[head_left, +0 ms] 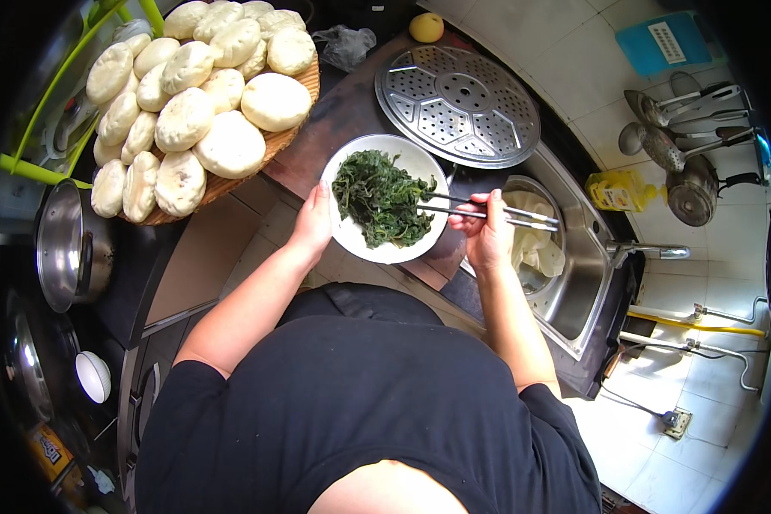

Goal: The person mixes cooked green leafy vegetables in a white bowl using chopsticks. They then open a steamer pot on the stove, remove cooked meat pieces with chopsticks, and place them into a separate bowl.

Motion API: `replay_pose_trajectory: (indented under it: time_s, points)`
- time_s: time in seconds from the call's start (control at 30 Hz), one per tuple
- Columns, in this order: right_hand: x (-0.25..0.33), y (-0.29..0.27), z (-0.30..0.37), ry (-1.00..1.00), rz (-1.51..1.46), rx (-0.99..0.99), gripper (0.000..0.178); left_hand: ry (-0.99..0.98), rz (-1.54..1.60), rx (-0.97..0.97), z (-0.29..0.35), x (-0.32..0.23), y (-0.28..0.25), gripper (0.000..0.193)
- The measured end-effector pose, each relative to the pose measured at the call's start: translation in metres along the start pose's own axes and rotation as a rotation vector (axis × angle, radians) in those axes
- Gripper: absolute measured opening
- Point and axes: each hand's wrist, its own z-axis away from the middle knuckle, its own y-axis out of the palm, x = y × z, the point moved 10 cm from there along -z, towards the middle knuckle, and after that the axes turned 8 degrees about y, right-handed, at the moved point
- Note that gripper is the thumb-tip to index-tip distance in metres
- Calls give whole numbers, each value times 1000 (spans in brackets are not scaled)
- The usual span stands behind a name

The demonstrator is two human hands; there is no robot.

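Dark, limp greens are lying heaped in a white bowl, just right of the left hand, so gathering them there looks done. Black chopsticks are running from the right hand into the heap's right side, so working the greens seems to be underway; how much stirring or picking is left, I cannot tell.

The left hand is clamping the bowl's left rim, its thumb showing at the edge and its other fingers hiding beneath. The right hand is pinching the chopsticks, thumb and fingers together around the shafts, silvery ends jutting out to its right.

Just right of that hand, a pale, cloth-like bundle is resting in a metal basin in the sink. Ahead of both hands, a perforated steamer plate is lying on the brown tabletop. Ahead and left of the left hand, round breads are crowding a woven tray, apparently already shaped; whether cooked, I cannot tell.
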Motion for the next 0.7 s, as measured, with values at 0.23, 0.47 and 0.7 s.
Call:
replay_pose_trajectory:
  time_s: [0.23,0.47,0.7]
  points:
    - [88,41,29,-236,571,-49,35,-8,-30,-13,3,-3,-1,48]
    - [33,69,44,-175,555,162,29,-34,15,17,3,2,2,49]
    - [60,69,49,-485,602,156,27,8,-1,8,2,-1,1,48]
